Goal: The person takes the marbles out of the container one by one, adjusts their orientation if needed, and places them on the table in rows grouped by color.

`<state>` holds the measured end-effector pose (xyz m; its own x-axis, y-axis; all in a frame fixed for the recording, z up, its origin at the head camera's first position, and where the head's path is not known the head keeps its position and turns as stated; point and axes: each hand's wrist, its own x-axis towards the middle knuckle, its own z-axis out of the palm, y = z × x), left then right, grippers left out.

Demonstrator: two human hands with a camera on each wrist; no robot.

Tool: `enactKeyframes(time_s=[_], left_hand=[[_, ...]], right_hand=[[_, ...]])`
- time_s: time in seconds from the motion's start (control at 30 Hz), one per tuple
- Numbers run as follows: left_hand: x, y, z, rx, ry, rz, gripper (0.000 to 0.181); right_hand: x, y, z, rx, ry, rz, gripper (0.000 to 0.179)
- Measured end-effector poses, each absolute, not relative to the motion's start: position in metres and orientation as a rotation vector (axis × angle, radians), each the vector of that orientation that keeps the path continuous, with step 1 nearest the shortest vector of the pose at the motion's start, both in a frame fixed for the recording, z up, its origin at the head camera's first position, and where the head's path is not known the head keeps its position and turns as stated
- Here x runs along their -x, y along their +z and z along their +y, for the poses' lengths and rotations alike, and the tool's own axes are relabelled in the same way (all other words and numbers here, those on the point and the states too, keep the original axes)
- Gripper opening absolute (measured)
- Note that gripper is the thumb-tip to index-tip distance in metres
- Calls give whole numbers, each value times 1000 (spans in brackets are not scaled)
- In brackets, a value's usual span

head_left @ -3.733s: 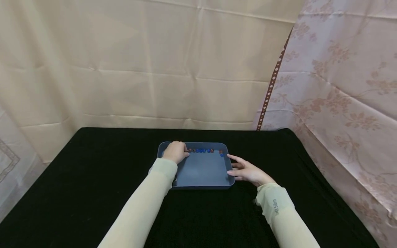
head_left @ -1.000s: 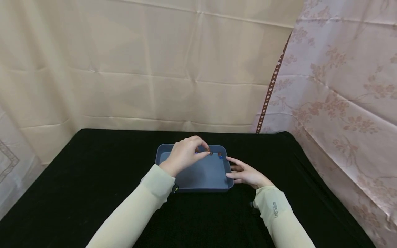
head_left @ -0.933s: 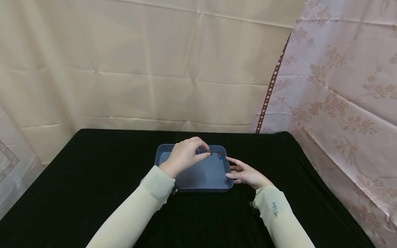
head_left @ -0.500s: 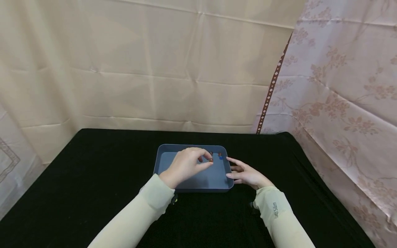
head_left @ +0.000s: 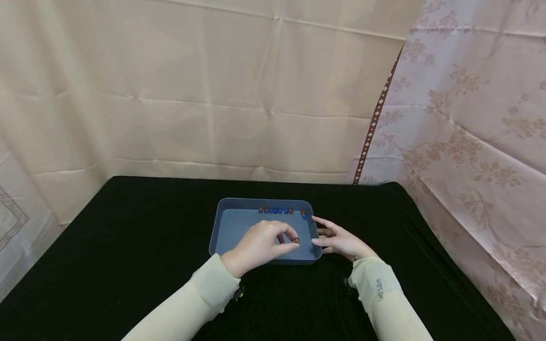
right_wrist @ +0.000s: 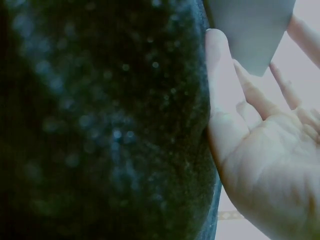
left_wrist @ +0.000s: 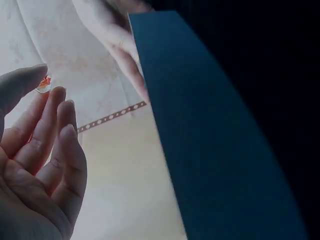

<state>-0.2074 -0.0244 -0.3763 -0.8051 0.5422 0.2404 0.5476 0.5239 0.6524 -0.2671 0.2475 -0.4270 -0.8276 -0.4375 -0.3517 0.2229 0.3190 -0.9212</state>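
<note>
- An amber-and-clear round glass marble [head_left: 296, 240] is pinched between thumb and fingertip of the left hand [head_left: 258, 242], over the near right part of the blue-grey rectangular tray [head_left: 234, 221].
- It is not yet set down; the work seems midway.
- Seven brown and blue glass marbles [head_left: 275, 211] are lined up far; two others [head_left: 304, 217] are grouped far right.
- The right rim is flanked by the right hand [head_left: 341, 239], fingers spread apart.

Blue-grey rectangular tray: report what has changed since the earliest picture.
The left hand moved from the tray's far left corner rightward and toward the near side; it now pinches a small brown glassy marble (whether it did at first is hidden). The row of blue and brown marbles, the marble pair by the far right corner and the right hand at the tray's right side stayed.
</note>
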Motion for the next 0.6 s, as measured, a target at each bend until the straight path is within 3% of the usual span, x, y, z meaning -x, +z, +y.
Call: enactKeyframes(time_s=[0.6], left_hand=[[193, -398, -6, 1049, -1538, -2754, 17]], right_hand=[[267, -427, 248, 213, -1558, 2013, 76]])
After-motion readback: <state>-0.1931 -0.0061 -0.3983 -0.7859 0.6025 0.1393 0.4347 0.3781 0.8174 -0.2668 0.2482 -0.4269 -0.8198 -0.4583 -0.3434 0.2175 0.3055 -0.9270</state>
